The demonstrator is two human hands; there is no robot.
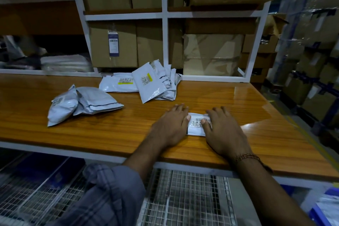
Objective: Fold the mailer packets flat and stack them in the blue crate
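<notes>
the blue crate [328,207] sits at the lower right, below the bench [91,130] edge and beside your right forearm, and it holds white packets, though only a corner of it shows. on the shelf beyond your fingertips, brown cardboard boxes [113,44] fill the white rack's compartments, one with a label stuck to its front. your left hand [169,124] and right hand [224,132] lie flat on a folded mailer packet [197,124], fingers [178,110] straight and slightly spread, pressing it down onto the bench; neither hand curls round it. the packet is white and glossy, folded small, with a barcode label showing in the gap between your two thumbs. just past your left fingertips leans a loose pile of unfolded mailers [154,82], white with barcode stickers and yellow strips. well to the left of your left hand lie two puffy grey-white mailers [80,103], touching each other.
</notes>
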